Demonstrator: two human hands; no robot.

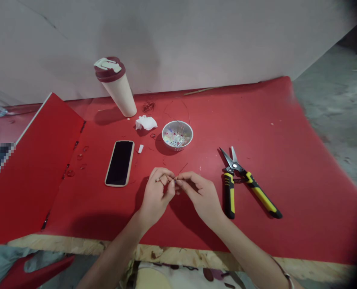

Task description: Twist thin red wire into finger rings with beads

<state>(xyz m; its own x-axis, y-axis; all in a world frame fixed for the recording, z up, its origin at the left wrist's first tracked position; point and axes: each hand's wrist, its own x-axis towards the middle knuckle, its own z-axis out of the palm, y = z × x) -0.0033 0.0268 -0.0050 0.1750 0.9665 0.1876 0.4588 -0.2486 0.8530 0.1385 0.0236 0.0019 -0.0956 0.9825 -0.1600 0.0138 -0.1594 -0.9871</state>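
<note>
Close together over the red tabletop, both hands pinch a thin dark red wire (pixel 182 167). My left hand (pixel 158 192) has thumb and forefinger closed near a small bluish bead (pixel 175 181), and a ring shows on one finger. From the other side, my right hand (pixel 200 192) pinches at the same spot; one wire end sticks up between the fingertips. Which fingers grip the bead itself is hard to tell. Beyond the hands stands a small perforated metal bowl (pixel 177 125) holding pale, colourful beads (pixel 177 137).
Shears (pixel 235 165) with yellow-black handles lie spread at right. A phone (pixel 120 163), white scrap (pixel 140 149), crumpled tissue (pixel 146 123), tumbler (pixel 118 90) and tangled wire (pixel 149 106) lie left and behind. Wire rings (pixel 70 173) rest by a hinged red panel (pixel 31 168).
</note>
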